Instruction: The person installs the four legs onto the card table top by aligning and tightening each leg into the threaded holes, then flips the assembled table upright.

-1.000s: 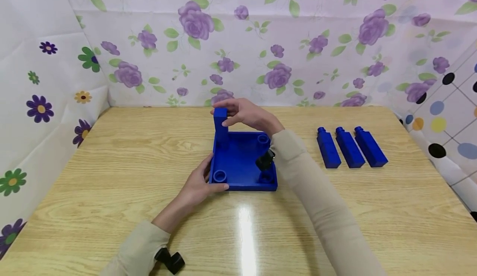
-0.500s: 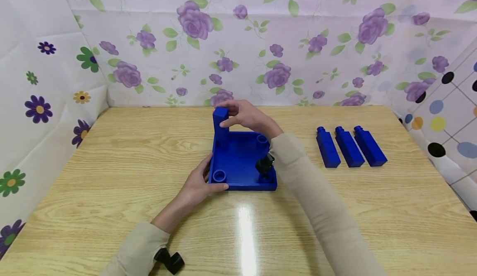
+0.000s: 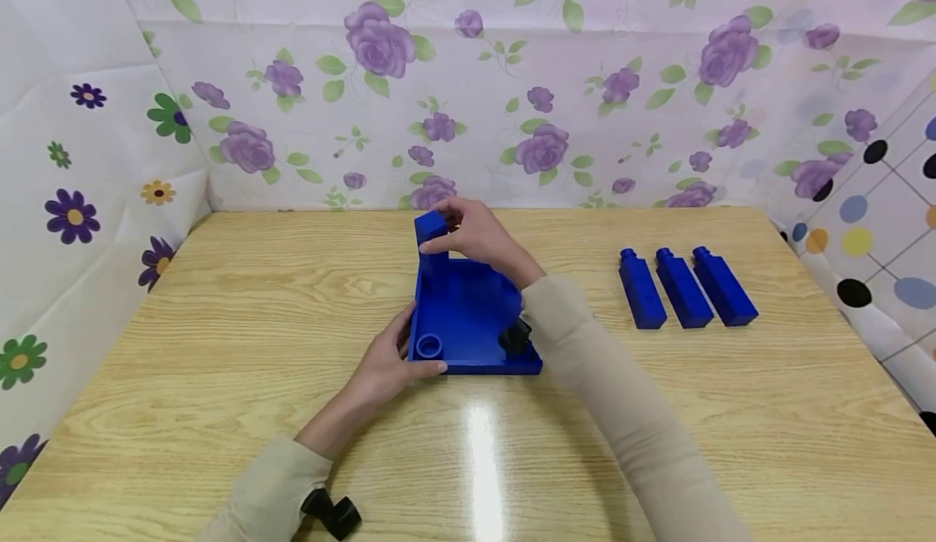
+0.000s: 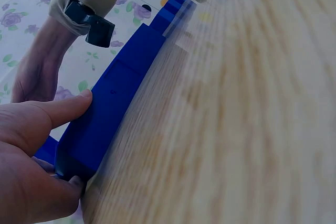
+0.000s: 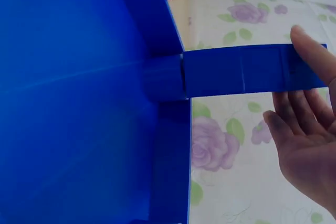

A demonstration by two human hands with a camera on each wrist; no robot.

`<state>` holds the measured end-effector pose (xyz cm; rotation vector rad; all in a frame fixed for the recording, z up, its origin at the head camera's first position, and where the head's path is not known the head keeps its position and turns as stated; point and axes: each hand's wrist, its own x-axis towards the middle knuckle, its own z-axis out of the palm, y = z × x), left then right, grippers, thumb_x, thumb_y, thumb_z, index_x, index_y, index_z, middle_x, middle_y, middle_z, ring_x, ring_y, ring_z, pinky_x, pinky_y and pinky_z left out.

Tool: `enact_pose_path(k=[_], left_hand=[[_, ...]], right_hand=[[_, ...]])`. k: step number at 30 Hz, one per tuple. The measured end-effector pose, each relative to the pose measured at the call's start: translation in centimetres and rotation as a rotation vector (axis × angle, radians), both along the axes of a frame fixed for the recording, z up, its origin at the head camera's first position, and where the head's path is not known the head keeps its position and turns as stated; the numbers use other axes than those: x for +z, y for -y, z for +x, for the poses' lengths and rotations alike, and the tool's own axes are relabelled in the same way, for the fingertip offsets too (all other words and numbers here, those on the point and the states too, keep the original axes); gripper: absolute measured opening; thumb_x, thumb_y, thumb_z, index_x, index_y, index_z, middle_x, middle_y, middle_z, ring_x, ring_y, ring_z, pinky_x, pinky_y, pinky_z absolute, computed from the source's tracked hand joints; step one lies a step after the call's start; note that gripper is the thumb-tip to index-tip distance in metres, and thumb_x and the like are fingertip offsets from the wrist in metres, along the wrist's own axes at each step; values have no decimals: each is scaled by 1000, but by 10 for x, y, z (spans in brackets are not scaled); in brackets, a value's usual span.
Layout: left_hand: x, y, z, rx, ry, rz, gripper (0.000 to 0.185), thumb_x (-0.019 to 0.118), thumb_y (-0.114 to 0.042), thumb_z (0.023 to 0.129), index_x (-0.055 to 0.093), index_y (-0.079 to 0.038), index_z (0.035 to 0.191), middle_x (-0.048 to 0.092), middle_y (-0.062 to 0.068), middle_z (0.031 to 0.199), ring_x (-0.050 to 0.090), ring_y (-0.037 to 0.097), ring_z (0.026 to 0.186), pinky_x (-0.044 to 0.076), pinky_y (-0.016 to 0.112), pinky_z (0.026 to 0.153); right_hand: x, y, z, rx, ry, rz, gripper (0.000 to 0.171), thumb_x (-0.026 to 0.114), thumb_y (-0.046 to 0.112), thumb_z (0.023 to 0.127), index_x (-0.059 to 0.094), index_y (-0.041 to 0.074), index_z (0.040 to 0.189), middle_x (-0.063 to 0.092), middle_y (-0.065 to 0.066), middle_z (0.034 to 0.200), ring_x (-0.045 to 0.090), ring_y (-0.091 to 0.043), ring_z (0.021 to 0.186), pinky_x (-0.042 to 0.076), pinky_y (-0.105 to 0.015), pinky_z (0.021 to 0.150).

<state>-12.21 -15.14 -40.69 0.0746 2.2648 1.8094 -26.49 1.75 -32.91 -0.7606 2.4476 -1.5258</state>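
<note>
Wood-grain tabletop [image 3: 219, 323] supports blue tray [image 3: 471, 314]; left hand [image 3: 386, 363] grips it at eight o'clock, right hand [image 3: 478, 233] pinches upright post [image 5: 226, 72] at eleven (three loose posts [image 3: 684, 290] lie toward three o'clock).

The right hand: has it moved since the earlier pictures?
Yes. The right hand has shifted slightly left against the blue tray, its thumb now farther across the blue post.

The tray [image 3: 468, 323], upright post [image 5: 262, 69] and three loose posts [image 3: 684, 288] at right of the head view are plain deep blue, the desk [image 3: 219, 347] pale tan with wood grain, the sleeves [image 3: 607, 371] beige. Purple roses and green leaves pattern the white back cloth [image 3: 468, 103]; the cut-off right cloth [image 3: 877, 241] seems white with multicoloured dots.
</note>
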Motion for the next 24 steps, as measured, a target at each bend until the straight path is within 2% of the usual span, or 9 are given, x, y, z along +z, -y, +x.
enact_pose_path(k=[4, 9, 13, 20, 24], left_hand=[[0, 0, 0, 3, 2, 0, 101, 79, -5, 79, 13, -5, 155, 22, 19, 156, 24, 34, 141, 27, 46, 112], [0, 0, 0, -2, 5, 9, 101, 79, -5, 79, 12, -6, 155, 21, 18, 156, 23, 33, 141, 26, 46, 112], [1, 0, 0, -6, 7, 12, 101, 78, -5, 80, 11, -6, 155, 20, 18, 157, 22, 34, 142, 26, 47, 112], [1, 1, 0, -10, 9, 10, 101, 79, -7, 80, 11, -7, 156, 20, 18, 157, 21, 34, 142, 26, 47, 112], [0, -1, 0, -8, 2, 17, 101, 79, -5, 80, 12, -6, 155, 20, 18, 156, 22, 34, 142, 27, 47, 111]], right_hand=[[-1, 5, 4, -69, -64, 49, 50, 85, 24, 75, 62, 5, 115, 66, -6, 102, 62, -18, 93, 51, -31, 83], [-4, 10, 7, -133, -102, 65, 44, 85, 26, 76, 59, 5, 104, 66, -8, 98, 62, -18, 89, 52, -30, 76], [-6, 12, 8, -159, -112, 73, 42, 84, 26, 77, 56, 5, 101, 64, -8, 96, 61, -19, 87, 51, -30, 72], [-7, 13, 9, -166, -83, 73, 44, 83, 28, 78, 57, 5, 106, 62, -8, 95, 59, -20, 85, 50, -29, 70], [-6, 11, 9, -138, -42, 87, 54, 82, 30, 79, 56, 4, 119, 60, -9, 98, 56, -22, 86, 49, -30, 71]])
